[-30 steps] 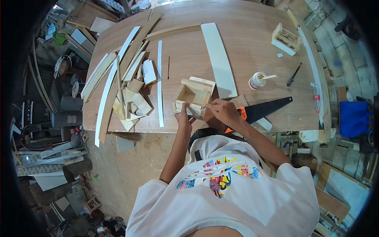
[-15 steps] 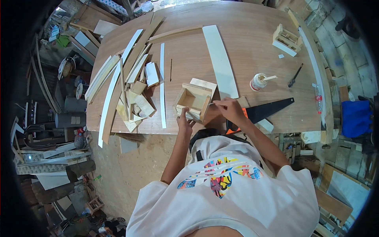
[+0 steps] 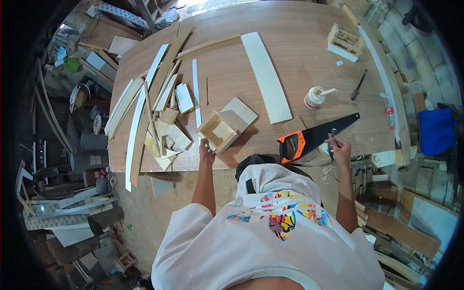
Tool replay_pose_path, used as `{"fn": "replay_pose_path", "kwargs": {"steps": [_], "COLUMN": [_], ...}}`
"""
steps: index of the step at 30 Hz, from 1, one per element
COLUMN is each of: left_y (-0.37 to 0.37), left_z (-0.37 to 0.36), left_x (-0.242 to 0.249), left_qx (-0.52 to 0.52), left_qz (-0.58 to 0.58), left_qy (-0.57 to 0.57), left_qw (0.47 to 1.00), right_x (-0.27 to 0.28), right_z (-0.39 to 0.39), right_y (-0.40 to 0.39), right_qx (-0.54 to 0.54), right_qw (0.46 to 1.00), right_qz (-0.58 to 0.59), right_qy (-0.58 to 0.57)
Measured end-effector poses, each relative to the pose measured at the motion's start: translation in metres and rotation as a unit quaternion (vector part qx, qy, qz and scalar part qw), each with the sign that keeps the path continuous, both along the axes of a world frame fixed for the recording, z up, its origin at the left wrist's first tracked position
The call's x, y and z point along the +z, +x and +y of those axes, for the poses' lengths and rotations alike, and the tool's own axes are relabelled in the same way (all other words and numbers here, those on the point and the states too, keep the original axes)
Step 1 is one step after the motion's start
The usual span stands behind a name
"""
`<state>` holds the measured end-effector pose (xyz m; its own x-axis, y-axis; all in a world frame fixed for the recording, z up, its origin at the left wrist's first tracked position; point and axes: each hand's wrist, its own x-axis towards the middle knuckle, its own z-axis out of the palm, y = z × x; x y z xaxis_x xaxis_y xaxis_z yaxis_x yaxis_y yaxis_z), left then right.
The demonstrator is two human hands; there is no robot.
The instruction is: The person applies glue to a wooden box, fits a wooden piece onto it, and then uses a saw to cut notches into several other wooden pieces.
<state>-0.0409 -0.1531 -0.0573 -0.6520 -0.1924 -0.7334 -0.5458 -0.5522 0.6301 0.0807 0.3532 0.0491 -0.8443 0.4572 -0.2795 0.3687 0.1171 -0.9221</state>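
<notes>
My left hand (image 3: pixel 207 152) grips the near left corner of a small open wooden box (image 3: pixel 220 134). The box sits tilted toward me near the table's front edge, a flat pale board (image 3: pixel 240 116) behind its right side. My right hand (image 3: pixel 340 147) is raised off to the right, near the saw blade, its fingers closed around a slim dark tool (image 3: pixel 331 155) with a grey end; its exact kind does not show. Between my hands lies a handsaw (image 3: pixel 319 134) with an orange and black handle, on the table.
Wood strips and offcuts (image 3: pixel 169 130) are heaped at the left. A long white board (image 3: pixel 266 79) lies mid-table. To the right are an open glue jar (image 3: pixel 314 98) with a stick in it, a brush-like tool (image 3: pixel 358 86) and a slatted wooden piece (image 3: pixel 345 42).
My right hand has left the box's side and swung right, past the saw handle. The box has shifted left and turned in my left hand, showing more of the pale board.
</notes>
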Motion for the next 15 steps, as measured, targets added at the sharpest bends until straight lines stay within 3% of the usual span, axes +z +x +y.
{"fn": "replay_pose_path", "kwargs": {"steps": [5,8,13,15], "left_y": [-0.011,-0.014,-0.009,-0.012], "left_z": [-0.025,-0.034,-0.047,-0.045], "left_x": [-0.019,-0.024,-0.025,-0.018], "left_qx": [-0.018,0.011,-0.156,-0.165], "left_qz": [0.015,0.005,0.027,0.045], "left_qy": [0.022,0.051,-0.040,-0.043], "left_qw": [0.999,0.999,0.987,0.984], "right_x": [0.026,0.036,0.060,0.070], "right_z": [0.033,0.034,-0.019,-0.045], "right_y": [0.029,0.034,0.015,0.000], "right_qx": [-0.126,-0.158,-0.136,-0.115], "right_qw": [0.990,0.984,0.988,0.991], "right_qz": [-0.053,-0.082,-0.073,-0.060], "right_qy": [-0.029,0.020,0.025,0.034]}}
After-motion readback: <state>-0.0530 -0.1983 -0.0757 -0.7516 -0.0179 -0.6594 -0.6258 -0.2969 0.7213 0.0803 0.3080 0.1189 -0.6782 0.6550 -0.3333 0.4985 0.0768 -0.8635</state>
